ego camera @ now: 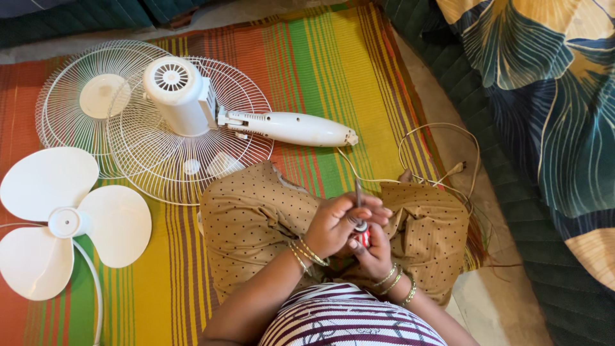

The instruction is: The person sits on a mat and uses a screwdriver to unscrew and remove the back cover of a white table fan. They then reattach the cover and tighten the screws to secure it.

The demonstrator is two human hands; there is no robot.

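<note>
I sit cross-legged on a striped mat (333, 70). Both hands meet over my lap on a screwdriver (358, 195) with a red handle and a thin metal shaft pointing up. My left hand (336, 221) wraps around the upper part of the tool. My right hand (371, 250) grips the red handle from below. A white fan motor housing with its neck (192, 99) lies on two white wire fan guards (160, 160) ahead of my knees. A white three-blade fan propeller (64, 221) lies at the left.
A white power cord (442, 150) with a plug loops on the mat to the right of my knee. A quilted dark green mattress with a leaf-print blanket (544, 96) borders the right side. Bare floor shows at the lower right.
</note>
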